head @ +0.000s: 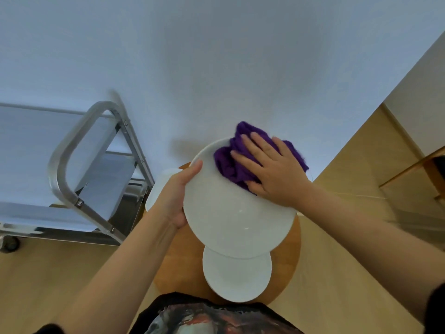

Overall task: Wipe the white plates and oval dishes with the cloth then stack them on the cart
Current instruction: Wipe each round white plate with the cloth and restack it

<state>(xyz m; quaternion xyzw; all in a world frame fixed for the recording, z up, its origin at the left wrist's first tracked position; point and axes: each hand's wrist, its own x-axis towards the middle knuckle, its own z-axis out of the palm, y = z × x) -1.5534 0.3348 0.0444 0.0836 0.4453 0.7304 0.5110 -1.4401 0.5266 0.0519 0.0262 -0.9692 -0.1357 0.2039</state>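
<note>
Above a round wooden table, the left hand grips the rim of a large, glossy white plate, tilted, while the right hand, fingers spread flat, presses a crumpled purple cloth against it. Beneath, a smaller plate rests partly hidden; another dish peeks behind the wrist. Left stands a tubular metal cart, cut off.

Black T-shirt, printed graphic on chest in red, white, grey; short black sleeves; forearms bare, no jewellery visible.
</note>
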